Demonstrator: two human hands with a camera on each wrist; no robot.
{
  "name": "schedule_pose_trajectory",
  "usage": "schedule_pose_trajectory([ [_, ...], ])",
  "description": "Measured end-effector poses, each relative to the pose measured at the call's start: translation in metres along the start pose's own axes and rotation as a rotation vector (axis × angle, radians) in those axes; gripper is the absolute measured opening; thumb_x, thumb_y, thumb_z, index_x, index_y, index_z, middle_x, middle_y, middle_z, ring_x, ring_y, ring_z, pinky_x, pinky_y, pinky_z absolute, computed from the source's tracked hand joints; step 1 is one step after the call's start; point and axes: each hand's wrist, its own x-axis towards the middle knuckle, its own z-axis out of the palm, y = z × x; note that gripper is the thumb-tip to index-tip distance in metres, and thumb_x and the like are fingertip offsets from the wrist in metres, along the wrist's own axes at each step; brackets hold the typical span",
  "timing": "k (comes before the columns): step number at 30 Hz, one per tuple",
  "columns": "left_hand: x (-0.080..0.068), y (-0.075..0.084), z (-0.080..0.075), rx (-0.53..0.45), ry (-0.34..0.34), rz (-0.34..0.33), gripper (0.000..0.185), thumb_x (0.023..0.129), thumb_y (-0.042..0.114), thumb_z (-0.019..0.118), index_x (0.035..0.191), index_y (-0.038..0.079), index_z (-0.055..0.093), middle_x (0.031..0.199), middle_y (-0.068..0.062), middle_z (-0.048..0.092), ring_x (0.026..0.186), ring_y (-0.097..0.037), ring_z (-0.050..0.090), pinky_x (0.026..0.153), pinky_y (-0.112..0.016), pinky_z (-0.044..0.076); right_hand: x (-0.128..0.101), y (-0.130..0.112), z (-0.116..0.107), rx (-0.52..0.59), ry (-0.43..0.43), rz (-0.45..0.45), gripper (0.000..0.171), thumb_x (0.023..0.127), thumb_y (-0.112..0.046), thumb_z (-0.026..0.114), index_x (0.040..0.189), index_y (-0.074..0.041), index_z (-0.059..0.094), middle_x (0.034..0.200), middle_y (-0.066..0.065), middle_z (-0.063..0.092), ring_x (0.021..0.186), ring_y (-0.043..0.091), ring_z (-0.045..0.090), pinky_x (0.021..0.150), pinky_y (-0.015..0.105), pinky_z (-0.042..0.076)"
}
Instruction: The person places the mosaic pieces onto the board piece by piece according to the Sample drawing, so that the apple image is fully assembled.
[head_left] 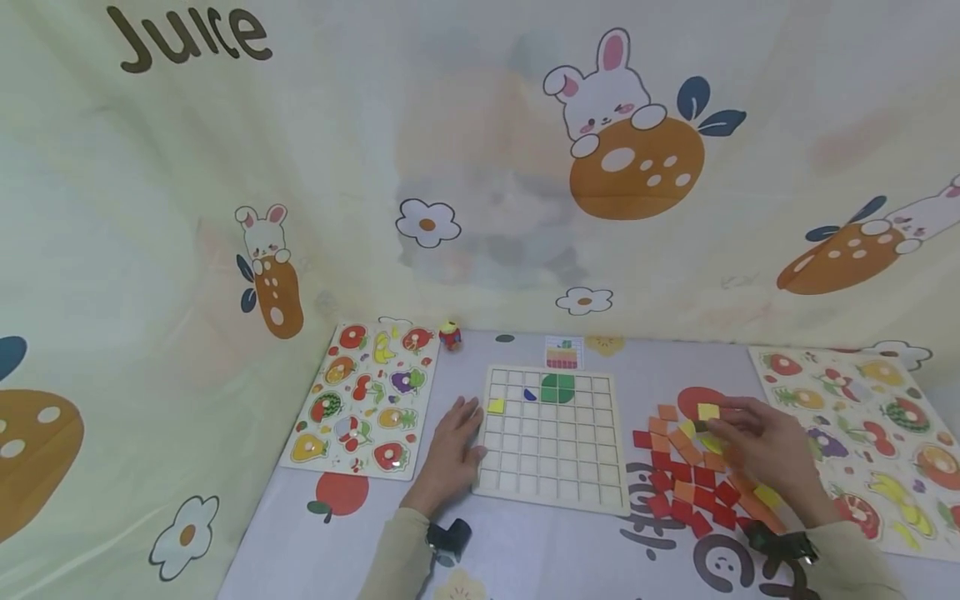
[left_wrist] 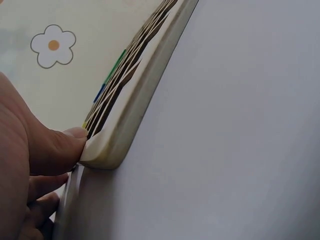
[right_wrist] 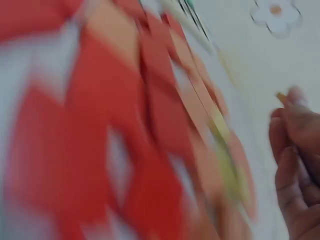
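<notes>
A pale wooden grid board lies in the middle of the table, holding green tiles, a blue piece and one yellow tile. My left hand rests flat against the board's left edge; in the left wrist view its thumb presses the board's rounded corner. My right hand hovers over a pile of red, orange and yellow tiles and pinches a yellow square tile at its fingertips. The right wrist view is blurred, showing the red tiles and curled fingers.
A fruit peg puzzle lies left of the board, another at the far right. A small red toy and a pattern card sit behind the board. A rabbit-print cloth hangs as backdrop.
</notes>
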Motion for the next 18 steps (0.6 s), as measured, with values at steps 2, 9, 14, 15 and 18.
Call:
schedule_pose_trajectory([
  [2,-0.001,0.001,0.000,-0.004,-0.004,-0.004,0.061,0.102,0.012,0.061,0.160,0.003,0.044,0.175,-0.006,0.030,0.166,-0.030,0.016,0.136,-0.055,0.016,0.002,-0.013,0.017,0.069,0.009,0.009,0.059,0.098,-0.050,0.073,0.138,-0.007,0.065,0.121,0.021,0.078,0.101,0.033,0.077,0.063,0.017,0.058],
  [9,0.000,0.000,-0.001,-0.007,-0.001,0.005,0.061,0.101,0.012,0.062,0.159,0.003,0.046,0.175,-0.007,0.032,0.166,-0.032,0.018,0.135,-0.056,0.017,0.017,-0.073,0.072,0.143,-0.008,-0.041,0.043,0.100,-0.032,0.076,0.137,-0.012,0.068,0.117,0.015,0.080,0.097,0.027,0.074,0.068,0.015,0.056],
  [14,0.001,-0.002,-0.001,0.005,0.000,0.006,0.061,0.101,0.013,0.063,0.159,0.004,0.046,0.174,-0.006,0.033,0.165,-0.031,0.019,0.135,-0.055,0.018,0.027,-0.105,0.106,0.188,-0.053,-0.100,0.036,0.096,-0.028,0.081,0.128,-0.014,0.074,0.113,0.009,0.077,0.098,0.023,0.072,0.078,0.009,0.054],
  [15,0.001,-0.002,0.000,0.007,-0.001,0.005,0.061,0.101,0.013,0.063,0.159,0.004,0.046,0.175,-0.006,0.033,0.165,-0.031,0.019,0.135,-0.055,0.018,0.029,-0.110,0.112,0.198,-0.063,-0.112,0.034,0.096,-0.027,0.081,0.127,-0.014,0.075,0.111,0.007,0.076,0.096,0.022,0.071,0.079,0.009,0.054],
  [18,0.001,-0.002,0.000,0.017,-0.002,0.004,0.061,0.102,0.014,0.062,0.159,0.005,0.046,0.175,-0.005,0.032,0.166,-0.031,0.018,0.136,-0.054,0.018,0.033,-0.123,0.127,0.218,-0.098,-0.158,0.032,0.093,-0.024,0.084,0.123,-0.014,0.077,0.106,0.004,0.077,0.092,0.019,0.069,0.078,0.013,0.055],
])
